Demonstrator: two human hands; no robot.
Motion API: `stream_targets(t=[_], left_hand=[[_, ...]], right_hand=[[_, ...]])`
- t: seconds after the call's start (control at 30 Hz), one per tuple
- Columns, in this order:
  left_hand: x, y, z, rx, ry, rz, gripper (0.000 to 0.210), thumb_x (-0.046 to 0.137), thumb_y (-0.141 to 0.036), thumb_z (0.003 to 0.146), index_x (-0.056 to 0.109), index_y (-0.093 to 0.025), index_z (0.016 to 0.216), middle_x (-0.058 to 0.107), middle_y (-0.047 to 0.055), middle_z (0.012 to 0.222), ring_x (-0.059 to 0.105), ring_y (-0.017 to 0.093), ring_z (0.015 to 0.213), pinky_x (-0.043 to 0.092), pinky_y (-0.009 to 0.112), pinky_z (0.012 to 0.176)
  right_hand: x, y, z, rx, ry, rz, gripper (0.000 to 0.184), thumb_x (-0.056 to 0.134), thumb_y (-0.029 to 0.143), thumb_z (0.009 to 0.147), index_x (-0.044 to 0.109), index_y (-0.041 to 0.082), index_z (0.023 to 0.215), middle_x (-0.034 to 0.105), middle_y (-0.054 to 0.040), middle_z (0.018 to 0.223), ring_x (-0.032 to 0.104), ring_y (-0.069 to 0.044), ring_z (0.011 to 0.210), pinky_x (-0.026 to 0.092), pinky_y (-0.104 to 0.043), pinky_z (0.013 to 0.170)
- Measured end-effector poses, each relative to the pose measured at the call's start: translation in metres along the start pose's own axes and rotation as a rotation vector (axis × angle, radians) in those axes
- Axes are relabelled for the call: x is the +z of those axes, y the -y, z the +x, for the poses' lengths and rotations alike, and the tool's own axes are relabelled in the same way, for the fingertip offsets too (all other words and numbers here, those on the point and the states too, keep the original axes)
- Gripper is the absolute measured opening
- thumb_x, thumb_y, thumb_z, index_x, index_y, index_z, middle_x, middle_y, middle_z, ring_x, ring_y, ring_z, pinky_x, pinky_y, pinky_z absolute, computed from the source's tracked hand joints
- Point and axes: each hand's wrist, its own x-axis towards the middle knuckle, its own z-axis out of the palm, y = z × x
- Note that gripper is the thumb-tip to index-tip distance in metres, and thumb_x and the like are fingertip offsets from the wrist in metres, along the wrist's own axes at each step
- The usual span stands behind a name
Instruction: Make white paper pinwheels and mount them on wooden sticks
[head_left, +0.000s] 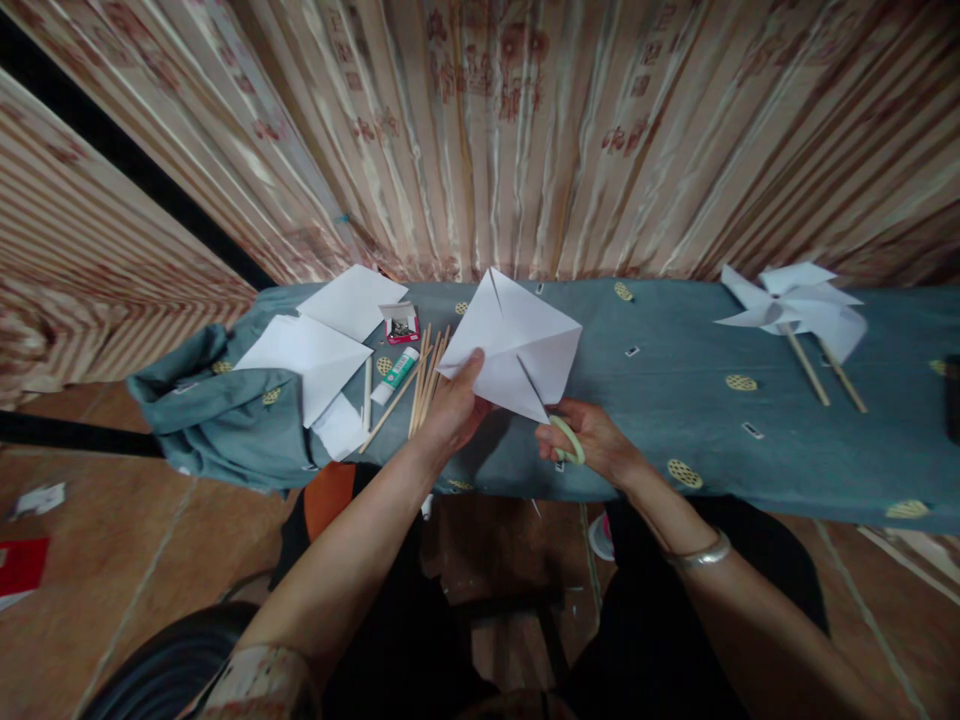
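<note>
A creased square of white paper (540, 330) is held above the cloth-covered table, pinched at its left corner by my left hand (459, 405), thumb on top. One slit runs in from its upper corner, and a dark line lies near its lower corner. My right hand (589, 440) is closed around scissors with pale green handles (568, 440). The scissors are at the paper's lower corner, their blades mostly hidden by the sheet. Just left of the paper lie several thin wooden sticks (426, 380), partly behind my left hand.
White paper sheets (304, 350) lie at the left, beside a small open box of metal pieces (401, 323) and a green-and-white glue tube (395, 375). Two paper pinwheels on sticks (799, 305) rest at the right. A pleated curtain (525, 150) hangs behind the table.
</note>
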Motion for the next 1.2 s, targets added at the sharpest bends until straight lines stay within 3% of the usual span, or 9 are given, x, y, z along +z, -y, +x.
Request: stream_targets(t=[0.27, 0.53, 1.2], left_hand=[[-0.0007, 0.0012, -0.0007, 0.017, 0.005, 0.037, 0.018, 0.060, -0.022, 0.089, 0.062, -0.019, 0.107, 0.069, 0.000, 0.079, 0.062, 0.012, 0.060, 0.055, 0.023, 0.061], [-0.0011, 0.0018, 0.0002, 0.022, 0.015, 0.007, 0.014, 0.058, -0.021, 0.090, 0.063, -0.022, 0.102, 0.071, 0.001, 0.084, 0.063, 0.012, 0.064, 0.057, 0.026, 0.067], [-0.0017, 0.0015, 0.0026, 0.024, -0.022, -0.057, 0.019, 0.059, -0.020, 0.091, 0.064, -0.019, 0.109, 0.073, 0.002, 0.093, 0.067, 0.011, 0.069, 0.057, 0.029, 0.082]], right_hand=[[-0.0005, -0.0025, 0.0014, -0.015, 0.012, 0.004, 0.050, 0.085, 0.050, 0.056, 0.067, 0.015, 0.088, 0.062, 0.0023, 0.052, 0.052, -0.010, 0.044, 0.039, -0.021, 0.042], [0.0012, -0.0021, 0.0022, -0.001, 0.011, 0.004, 0.045, 0.085, 0.052, 0.053, 0.066, 0.015, 0.069, 0.061, 0.0012, 0.051, 0.051, -0.008, 0.045, 0.038, -0.021, 0.043], [0.0042, 0.0004, 0.0008, -0.003, 0.015, -0.007, 0.045, 0.085, 0.054, 0.052, 0.064, 0.016, 0.066, 0.062, 0.0010, 0.051, 0.053, -0.009, 0.046, 0.039, -0.021, 0.044]])
